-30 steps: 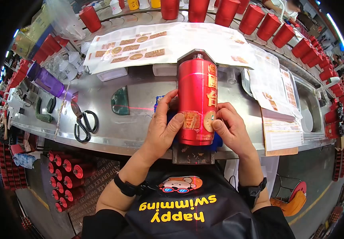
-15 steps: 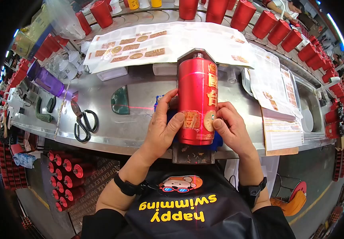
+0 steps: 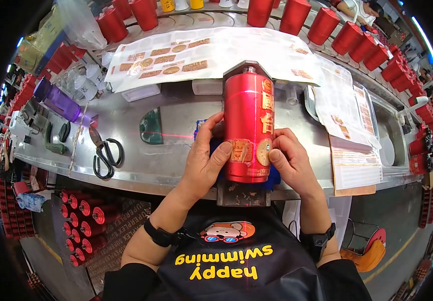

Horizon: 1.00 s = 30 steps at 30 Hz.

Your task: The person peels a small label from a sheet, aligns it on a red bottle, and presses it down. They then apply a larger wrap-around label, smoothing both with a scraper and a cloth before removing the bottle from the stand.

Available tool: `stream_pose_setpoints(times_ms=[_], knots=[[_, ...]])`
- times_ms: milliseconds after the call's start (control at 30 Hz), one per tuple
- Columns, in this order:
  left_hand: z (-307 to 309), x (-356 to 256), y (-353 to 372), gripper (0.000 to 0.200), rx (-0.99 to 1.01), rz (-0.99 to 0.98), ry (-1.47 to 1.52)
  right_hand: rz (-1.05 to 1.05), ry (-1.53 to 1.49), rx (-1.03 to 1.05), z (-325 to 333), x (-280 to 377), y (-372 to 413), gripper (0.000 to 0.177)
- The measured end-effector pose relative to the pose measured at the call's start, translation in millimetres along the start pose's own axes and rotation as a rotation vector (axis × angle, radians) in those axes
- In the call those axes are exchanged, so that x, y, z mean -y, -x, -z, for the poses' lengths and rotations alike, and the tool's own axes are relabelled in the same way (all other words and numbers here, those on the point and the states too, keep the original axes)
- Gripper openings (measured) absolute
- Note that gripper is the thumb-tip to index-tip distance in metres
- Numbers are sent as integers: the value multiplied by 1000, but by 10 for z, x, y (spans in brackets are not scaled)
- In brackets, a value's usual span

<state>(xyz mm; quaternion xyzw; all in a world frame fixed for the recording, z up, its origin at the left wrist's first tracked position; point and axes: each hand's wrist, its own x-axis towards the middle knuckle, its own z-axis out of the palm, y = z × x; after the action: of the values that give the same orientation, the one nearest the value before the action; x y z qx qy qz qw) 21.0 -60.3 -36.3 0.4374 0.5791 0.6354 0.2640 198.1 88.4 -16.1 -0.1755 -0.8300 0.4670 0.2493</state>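
Note:
A glossy red bottle (image 3: 247, 115) with gold characters down its side lies in a dark metal holder (image 3: 243, 195) at the bench's front edge. My left hand (image 3: 207, 155) grips its left side, thumb against a gold decal (image 3: 241, 150) near the lower end. On the other side my right hand (image 3: 291, 159) holds it too, with the thumb beside a round gold decal (image 3: 263, 152). The fingers beneath the bottle are partly hidden. Blue material (image 3: 275, 176) shows under it. A thin red laser line crosses the bottle and the bench.
Decal sheets (image 3: 176, 57) lie behind the bottle, and more papers (image 3: 349, 120) lie to the right. Black-handled scissors (image 3: 107, 155), a dark green scraper-like piece (image 3: 151, 126) and a purple bottle (image 3: 57, 100) are on the left. Red bottles (image 3: 323, 26) line the conveyor; a co-worker (image 3: 359, 11) sits beyond.
The red bottles on the conveyor at the back have shifted to the right. Both hands and the held bottle look the same.

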Motion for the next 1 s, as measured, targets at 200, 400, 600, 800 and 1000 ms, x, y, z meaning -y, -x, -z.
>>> stream_pose_setpoints(times_ms=[200, 400, 600, 800, 1000], knots=[[-5, 6, -1, 65, -8, -15, 1, 2, -13, -6, -10, -18, 6, 38], [2, 10, 3, 65, -4, -6, 2, 6, -6, -3, -9, -26, 6, 37], [-6, -5, 5, 64, -10, -3, 1, 13, -13, -12, -17, -27, 11, 36], [-5, 5, 4, 63, -17, -19, -18, 13, -21, -16, -21, -10, 10, 35], [-10, 9, 2, 63, -14, -11, 11, 16, -24, -21, -27, -32, 11, 36]])
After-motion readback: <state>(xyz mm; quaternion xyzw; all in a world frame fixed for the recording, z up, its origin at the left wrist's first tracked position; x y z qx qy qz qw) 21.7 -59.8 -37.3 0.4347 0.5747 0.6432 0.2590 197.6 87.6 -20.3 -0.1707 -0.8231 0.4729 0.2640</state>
